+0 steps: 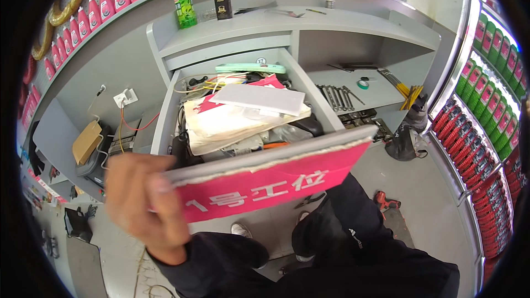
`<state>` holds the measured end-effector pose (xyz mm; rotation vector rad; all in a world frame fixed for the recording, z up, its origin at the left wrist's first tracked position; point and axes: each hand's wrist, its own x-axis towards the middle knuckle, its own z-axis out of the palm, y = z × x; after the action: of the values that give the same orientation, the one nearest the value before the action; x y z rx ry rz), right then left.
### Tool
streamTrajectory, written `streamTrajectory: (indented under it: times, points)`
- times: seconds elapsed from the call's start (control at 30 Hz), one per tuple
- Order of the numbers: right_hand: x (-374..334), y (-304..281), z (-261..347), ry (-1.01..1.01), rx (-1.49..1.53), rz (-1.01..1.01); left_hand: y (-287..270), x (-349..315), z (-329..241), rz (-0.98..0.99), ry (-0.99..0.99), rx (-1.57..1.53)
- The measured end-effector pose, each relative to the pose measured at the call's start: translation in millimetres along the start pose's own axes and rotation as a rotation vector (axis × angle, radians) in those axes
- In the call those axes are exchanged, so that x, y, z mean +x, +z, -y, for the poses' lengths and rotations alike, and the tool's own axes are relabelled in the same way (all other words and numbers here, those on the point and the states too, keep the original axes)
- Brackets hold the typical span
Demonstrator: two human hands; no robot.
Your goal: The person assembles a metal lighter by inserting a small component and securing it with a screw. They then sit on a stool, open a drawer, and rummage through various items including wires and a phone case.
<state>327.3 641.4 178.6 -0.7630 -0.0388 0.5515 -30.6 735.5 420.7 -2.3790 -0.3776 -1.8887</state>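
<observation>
A grey drawer (313,91) is pulled out of the workbench toward me. Its drawer front (276,187) carries a pink label with white lettering. My left hand (146,198), blurred, grips the left end of that front, thumb on the outer face and fingers curled over the top edge. Inside lie a white flat box-like piece (259,98), worn cream papers (221,127) with pink-red pieces, cables and a mint-green flat case (250,68) at the back. Under the papers, much of the contents is hidden. My right hand is not visible.
On the bench top stand a green bottle (184,3) and a black carton (222,2). Wrenches (337,98) lie on the open shelf to the right. A red power tool (386,201) and a black bag (407,142) rest on the floor. Stocked racks (464,149) line the right.
</observation>
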Motion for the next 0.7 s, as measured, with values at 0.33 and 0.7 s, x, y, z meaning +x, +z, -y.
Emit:
streamTrajectory:
  times: [0.33,0.7]
  points:
    - [74.6,-34.8,17.8,-0.260,-0.416,-0.246,21.0,-34.8,38.5,-0.246,-0.490,-0.143]
    - [25.7,183.0,200.1,-1.020,-0.880,0.683,4.2,-41.7,47.9,-0.131,-0.393,-0.262]
